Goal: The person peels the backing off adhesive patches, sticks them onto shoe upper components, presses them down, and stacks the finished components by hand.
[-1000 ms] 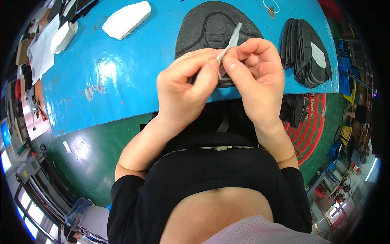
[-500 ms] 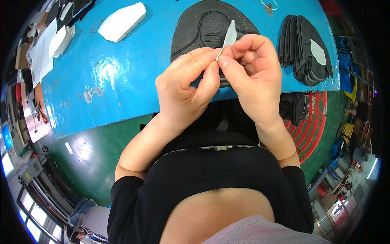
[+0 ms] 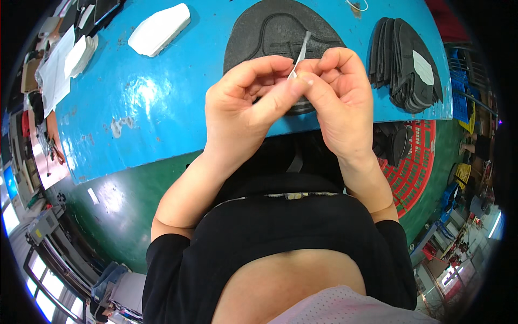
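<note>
Table (image 3: 162, 102), blue-topped and scuffed, spreads out beyond my grip and under it, its near edge curving just below my knuckles. Green floor (image 3: 124, 216) shows past that edge, toward me. To the right of my hands and lower, a red slatted crate (image 3: 415, 167) sits off the table with dark pieces in it.

Directly behind the grip lies a large dark grey sole sheet (image 3: 264, 32), moulded outline showing, partly hidden by my fingers. Well right of the grip, a stack of black insoles (image 3: 399, 59) fans out on the table, the top one carrying a pale label. Far up-left from the grip, a white foam piece (image 3: 159, 29) lies flat; further left, at the table's corner, a heap of white pieces and paper (image 3: 65, 65).

My left hand (image 3: 243, 108) and right hand (image 3: 340, 102) meet over the table edge, fingertips touching. Both are closed in a pinch: thumb and forefinger of each pressed on the lower end of a thin pale strip (image 3: 301, 54). The strip stands up out of the pinch, tilted slightly right, its upper end free against the dark sheet. I cannot tell how much of it is hidden between my fingers. The other fingers of both hands are curled in, holding nothing.
</note>
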The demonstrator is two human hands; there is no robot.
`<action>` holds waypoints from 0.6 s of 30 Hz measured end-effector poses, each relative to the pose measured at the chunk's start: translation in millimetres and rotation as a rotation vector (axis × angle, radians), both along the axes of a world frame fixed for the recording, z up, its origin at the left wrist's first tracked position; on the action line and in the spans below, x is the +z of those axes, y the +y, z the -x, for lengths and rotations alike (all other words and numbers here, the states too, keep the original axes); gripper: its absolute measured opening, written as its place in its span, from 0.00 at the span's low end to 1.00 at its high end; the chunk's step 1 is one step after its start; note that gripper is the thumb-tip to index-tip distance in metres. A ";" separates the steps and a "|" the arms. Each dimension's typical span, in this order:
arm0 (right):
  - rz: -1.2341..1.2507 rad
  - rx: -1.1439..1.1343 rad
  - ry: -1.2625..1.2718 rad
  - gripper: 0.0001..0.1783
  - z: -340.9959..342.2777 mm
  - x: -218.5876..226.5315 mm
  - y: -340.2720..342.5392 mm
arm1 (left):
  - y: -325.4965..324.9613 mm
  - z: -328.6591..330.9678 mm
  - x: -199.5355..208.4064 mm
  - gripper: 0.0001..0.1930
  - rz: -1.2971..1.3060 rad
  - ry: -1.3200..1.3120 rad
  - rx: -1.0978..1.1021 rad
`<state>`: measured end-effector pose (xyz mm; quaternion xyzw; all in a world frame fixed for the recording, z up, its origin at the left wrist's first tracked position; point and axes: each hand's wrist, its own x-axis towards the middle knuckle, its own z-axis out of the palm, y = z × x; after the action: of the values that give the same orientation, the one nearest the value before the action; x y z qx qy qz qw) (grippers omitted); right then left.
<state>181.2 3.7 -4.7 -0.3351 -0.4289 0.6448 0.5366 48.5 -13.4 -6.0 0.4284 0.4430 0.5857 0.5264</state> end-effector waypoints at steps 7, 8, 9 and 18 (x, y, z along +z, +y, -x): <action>0.048 -0.024 0.035 0.13 -10.7 -6.5 0.6 | -1.4 12.2 -8.8 0.08 0.225 -0.225 0.028; 0.079 -0.030 0.074 0.12 -13.2 -7.0 1.0 | -1.4 12.1 -7.6 0.08 0.225 -0.226 0.025; 0.094 -0.040 0.057 0.12 -14.6 -6.7 0.4 | -1.6 11.8 -5.3 0.07 0.234 -0.244 0.009; -0.094 0.026 -0.367 0.10 -5.9 4.1 -4.1 | -7.0 7.8 -6.5 0.03 0.146 -0.351 -0.059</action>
<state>187.1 -0.3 -0.6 -0.4164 -0.5534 0.5590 0.4559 40.7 -20.4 -12.4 0.2931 0.3731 0.6019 0.6424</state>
